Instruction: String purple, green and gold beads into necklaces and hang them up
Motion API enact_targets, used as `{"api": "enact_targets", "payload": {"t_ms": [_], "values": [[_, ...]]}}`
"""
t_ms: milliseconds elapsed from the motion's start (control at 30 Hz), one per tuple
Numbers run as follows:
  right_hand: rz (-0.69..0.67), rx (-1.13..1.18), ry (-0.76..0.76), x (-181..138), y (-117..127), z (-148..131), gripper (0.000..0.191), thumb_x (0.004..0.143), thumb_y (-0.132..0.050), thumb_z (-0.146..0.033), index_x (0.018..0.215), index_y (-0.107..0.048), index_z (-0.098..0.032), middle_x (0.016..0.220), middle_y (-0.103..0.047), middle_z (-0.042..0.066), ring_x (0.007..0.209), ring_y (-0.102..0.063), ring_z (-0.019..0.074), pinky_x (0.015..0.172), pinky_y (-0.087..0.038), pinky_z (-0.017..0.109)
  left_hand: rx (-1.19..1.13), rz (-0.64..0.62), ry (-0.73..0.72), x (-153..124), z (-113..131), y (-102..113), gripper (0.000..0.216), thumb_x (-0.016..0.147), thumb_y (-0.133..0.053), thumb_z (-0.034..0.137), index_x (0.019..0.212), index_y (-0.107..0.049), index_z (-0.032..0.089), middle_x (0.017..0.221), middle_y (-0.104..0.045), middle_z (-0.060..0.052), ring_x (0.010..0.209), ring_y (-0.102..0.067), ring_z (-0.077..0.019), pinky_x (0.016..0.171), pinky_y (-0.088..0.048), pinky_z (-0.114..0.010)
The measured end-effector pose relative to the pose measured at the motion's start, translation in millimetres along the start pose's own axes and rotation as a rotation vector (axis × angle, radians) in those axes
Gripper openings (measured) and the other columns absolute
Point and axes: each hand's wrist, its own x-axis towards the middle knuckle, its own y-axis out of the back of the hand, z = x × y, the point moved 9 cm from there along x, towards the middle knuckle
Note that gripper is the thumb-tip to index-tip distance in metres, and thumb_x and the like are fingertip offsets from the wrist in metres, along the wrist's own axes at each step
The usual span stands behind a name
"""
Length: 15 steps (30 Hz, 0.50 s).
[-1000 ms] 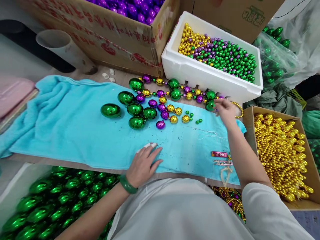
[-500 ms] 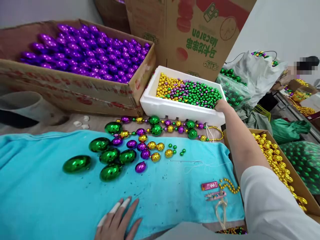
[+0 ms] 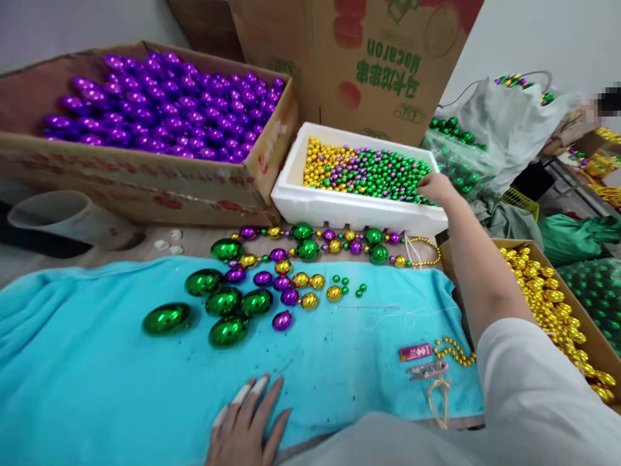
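My left hand (image 3: 247,424) lies flat on the turquoise cloth (image 3: 145,401), fingers spread, white wraps on some fingertips. At the right end of a white foam box (image 3: 359,210), my right hand (image 3: 435,189) is over small green beads (image 3: 392,175), its fingers bent together; what they hold, if anything, is hidden. Large green oval beads (image 3: 228,330), purple beads (image 3: 282,320) and gold beads (image 3: 309,300) lie loose on the cloth. Several small green beads (image 3: 345,281) sit near a threaded needle (image 3: 361,307). A strung bead necklace (image 3: 334,246) runs along the cloth's far edge.
Purple beads fill a cardboard box (image 3: 262,178) at the back left; gold beads fill another box (image 3: 589,323) at right. Pink thread snips (image 3: 427,370), a small magenta packet (image 3: 415,352) and a gold bead strand (image 3: 456,351) lie on the cloth. A plastic tub (image 3: 48,210) stands at left.
My right hand has risen slightly from the beads at the foam box's right end. My left hand stays flat on the cloth. The whole view has shifted a little.
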Motion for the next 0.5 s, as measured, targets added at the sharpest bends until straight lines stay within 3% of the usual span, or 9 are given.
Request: {"api": "enact_targets", "payload": {"t_ms": [100,167,267,367,500], "values": [[-0.093,0.129,0.187,-52,-33,-44,0.036,0.084,-0.058,-0.029,0.118,-0.058,-0.017,0.102,-0.067,0.006,0.087,-0.060,0.0157,0.076,-0.048,0.024,-0.004,-0.054,0.023,1,2,-2,0.046,0.084,-0.052,0.043,0.127,-0.057,0.026,0.126,-0.060,-0.010,0.120,-0.050,-0.0307,0.099,-0.036,-0.044],[-0.224,0.175,0.298,-96,-79,-71,0.030,0.077,-0.065,-0.025,0.107,-0.063,-0.021,0.094,-0.068,0.001,0.083,-0.061,0.0148,0.074,-0.047,0.022,-0.010,-0.067,0.034,0,3,-5,0.047,0.085,-0.053,0.042,0.128,-0.056,0.023,0.128,-0.059,-0.012,0.122,-0.049,-0.0314,0.101,-0.034,-0.045],[-0.353,0.158,0.487,-152,-148,-102,0.024,0.077,-0.058,-0.014,0.101,-0.064,-0.017,0.099,-0.067,0.007,0.088,-0.061,0.0196,0.079,-0.046,0.029,-0.022,-0.032,0.023,-1,5,-3,0.048,0.085,-0.055,0.041,0.129,-0.055,0.021,0.128,-0.058,-0.013,0.122,-0.048,-0.0319,0.101,-0.033,-0.044],[-0.277,0.185,0.433,-165,-186,-99,0.026,0.082,-0.050,-0.011,0.105,-0.062,-0.013,0.104,-0.065,0.012,0.096,-0.059,0.0215,0.084,-0.044,0.031,-0.010,-0.008,0.005,-1,8,0,0.048,0.084,-0.056,0.041,0.128,-0.056,0.021,0.128,-0.059,-0.012,0.121,-0.049,-0.0315,0.099,-0.034,-0.043],[-0.269,0.235,0.408,-167,-201,-91,0.028,0.082,-0.052,-0.011,0.109,-0.060,-0.014,0.107,-0.064,0.010,0.090,-0.060,0.0176,0.082,-0.045,0.029,0.019,-0.009,0.004,1,10,3,0.046,0.085,-0.055,0.040,0.127,-0.057,0.020,0.126,-0.059,-0.012,0.120,-0.050,-0.0306,0.096,-0.035,-0.042]]}}
